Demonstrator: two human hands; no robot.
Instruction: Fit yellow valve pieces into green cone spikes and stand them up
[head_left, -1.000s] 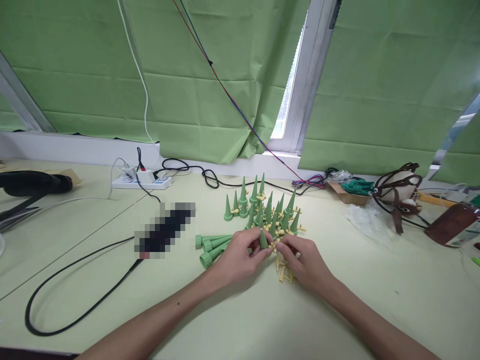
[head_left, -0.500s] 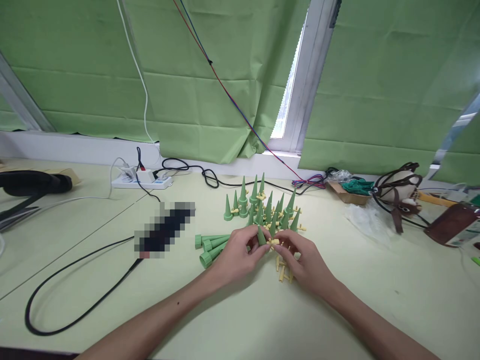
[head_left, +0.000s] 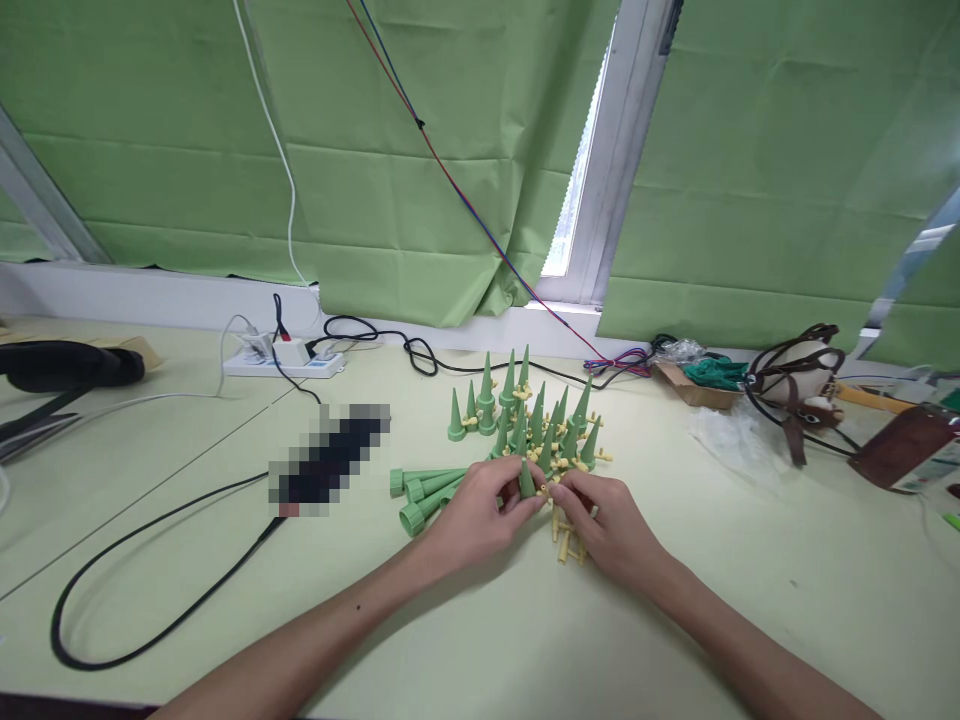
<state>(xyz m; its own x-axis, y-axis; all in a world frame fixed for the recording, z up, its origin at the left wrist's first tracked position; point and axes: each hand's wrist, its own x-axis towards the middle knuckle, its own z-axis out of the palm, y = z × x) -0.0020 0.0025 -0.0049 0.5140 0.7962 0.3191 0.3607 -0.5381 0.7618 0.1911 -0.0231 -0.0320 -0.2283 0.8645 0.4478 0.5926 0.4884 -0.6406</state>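
My left hand [head_left: 487, 510] is closed around a green watering spike [head_left: 526, 480], its tip pointing up. At the spike's side a small yellow valve [head_left: 545, 491] shows between my hands. My right hand [head_left: 611, 515] pinches this valve with thumb and forefinger, and the fingertips hide much of it. Whether the valve is seated in the spike I cannot tell. Several loose yellow valves [head_left: 564, 548] lie beside my right hand. Beyond my hands stands a cluster of upright green spikes [head_left: 540, 405], many with yellow valves. More green spikes [head_left: 431, 487] lie on their sides left of my left hand.
A blurred dark object with a black cable [head_left: 64, 590] lies on the table's left side. A white power strip [head_left: 285, 365] sits by the wall. At the right are a cardboard box [head_left: 697, 392], clear plastic wrap [head_left: 739, 440] and a dark red container [head_left: 904, 450].
Both hands have shifted very slightly, with the spike moving a little right and down. The yellow valve, earlier seen lengthwise, now shows less between the fingers.
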